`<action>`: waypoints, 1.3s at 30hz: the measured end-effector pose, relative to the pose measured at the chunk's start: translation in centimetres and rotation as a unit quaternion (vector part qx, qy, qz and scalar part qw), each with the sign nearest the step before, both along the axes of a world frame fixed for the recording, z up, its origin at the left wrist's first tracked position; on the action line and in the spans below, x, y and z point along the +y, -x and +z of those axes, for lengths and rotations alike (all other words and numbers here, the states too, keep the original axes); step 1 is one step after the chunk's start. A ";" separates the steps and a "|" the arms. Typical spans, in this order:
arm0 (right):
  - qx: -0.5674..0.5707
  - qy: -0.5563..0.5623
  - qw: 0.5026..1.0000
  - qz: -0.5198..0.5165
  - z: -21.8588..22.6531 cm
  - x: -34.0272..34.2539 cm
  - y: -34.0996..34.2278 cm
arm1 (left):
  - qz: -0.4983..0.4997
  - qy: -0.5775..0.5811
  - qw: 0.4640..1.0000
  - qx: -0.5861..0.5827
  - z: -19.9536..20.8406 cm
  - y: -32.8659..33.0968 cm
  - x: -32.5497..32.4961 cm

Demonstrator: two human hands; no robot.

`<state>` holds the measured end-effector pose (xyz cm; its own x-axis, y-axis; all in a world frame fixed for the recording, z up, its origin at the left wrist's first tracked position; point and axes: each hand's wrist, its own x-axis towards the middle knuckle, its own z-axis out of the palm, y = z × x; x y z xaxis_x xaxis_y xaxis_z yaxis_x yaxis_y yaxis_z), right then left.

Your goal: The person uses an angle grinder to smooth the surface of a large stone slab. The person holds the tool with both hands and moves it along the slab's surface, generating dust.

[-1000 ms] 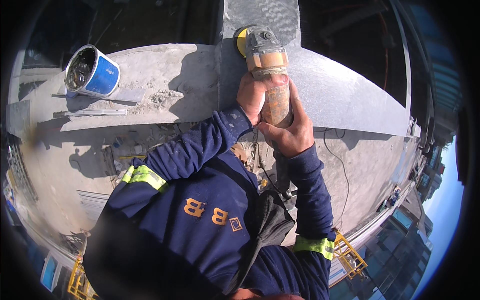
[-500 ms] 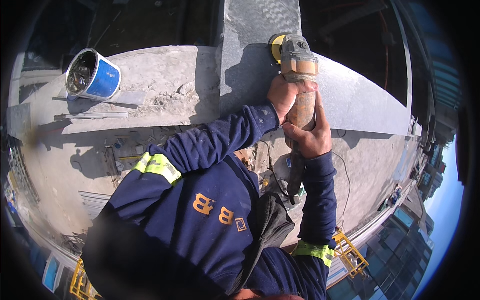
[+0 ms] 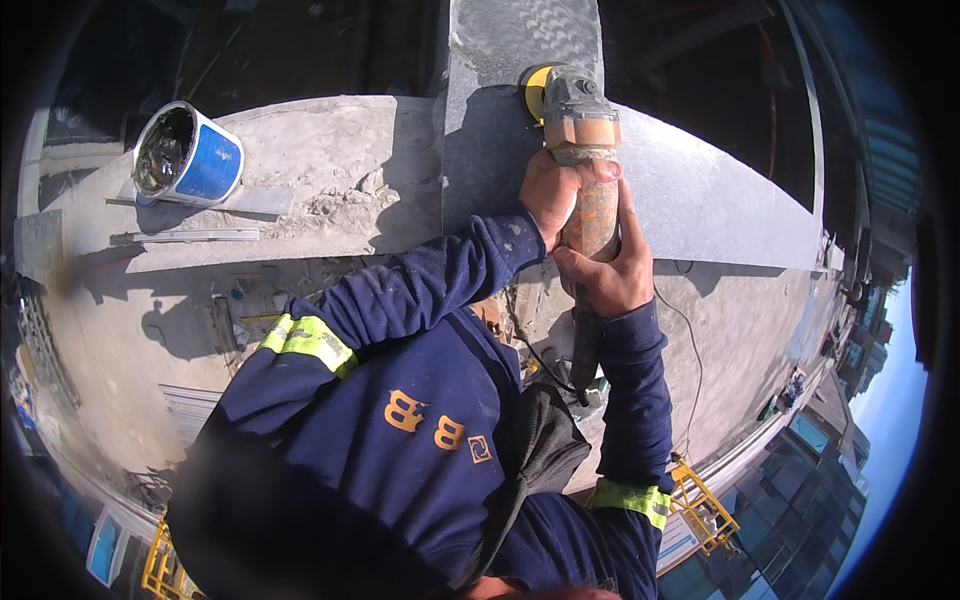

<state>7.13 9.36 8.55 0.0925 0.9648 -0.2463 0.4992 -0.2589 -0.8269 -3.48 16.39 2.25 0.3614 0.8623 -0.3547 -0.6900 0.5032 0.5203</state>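
Observation:
Both my hands are wrapped around an angle grinder (image 3: 592, 215) with a worn orange and grey body. My left hand (image 3: 552, 197) grips it just behind the gear head. Farther back on the body, my right hand (image 3: 618, 272) closes from the right side. The yellow disc (image 3: 537, 93) sits at the left of the grinder's head, tilted on edge, over the grey metal column (image 3: 480, 150). Whether the disc touches the metal is hard to tell. Swirled grinding marks show on the column's upper part. From the rear of the grinder, a dark cord (image 3: 545, 365) loops down.
On the rough concrete ledge (image 3: 330, 150) at the left stands a blue and white bucket (image 3: 210, 160), tilted, with dark smeared insides. A flat metal strip (image 3: 200, 236) lies in front of it. Metal sheeting (image 3: 700, 190) covers the right ledge. Yellow railing (image 3: 705, 510) stands lower right.
Both hands have shifted the grinder slightly to the left, and its disc has moved further over the column. The grip is unchanged.

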 end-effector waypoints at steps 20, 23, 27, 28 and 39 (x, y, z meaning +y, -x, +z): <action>-0.035 -0.020 0.998 0.047 -0.4 0.5 2.3 | 0.033 0.024 0.999 -0.004 -0.1 3.4 -0.8; 0.002 0.000 1.000 -0.006 -0.1 0.1 0.5 | 0.009 -0.004 1.000 0.005 0.0 0.4 -0.2; 0.033 0.037 0.997 -0.060 0.3 -0.1 -2.1 | -0.012 -0.002 1.000 -0.010 0.4 -3.2 0.2; 0.013 0.049 0.996 -0.072 0.3 -0.2 -2.4 | -0.016 -0.007 1.000 -0.019 0.4 -3.6 0.3; 0.033 0.023 0.997 -0.066 -0.2 -0.9 -2.5 | -0.024 -0.005 1.000 -0.011 0.2 -3.2 -0.2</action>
<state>9.58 8.46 8.31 0.2004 0.9327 -0.2999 0.4024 -0.3575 -0.8428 -0.25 16.17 2.41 0.4111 0.8470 -0.3372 -0.6765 0.5313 0.5100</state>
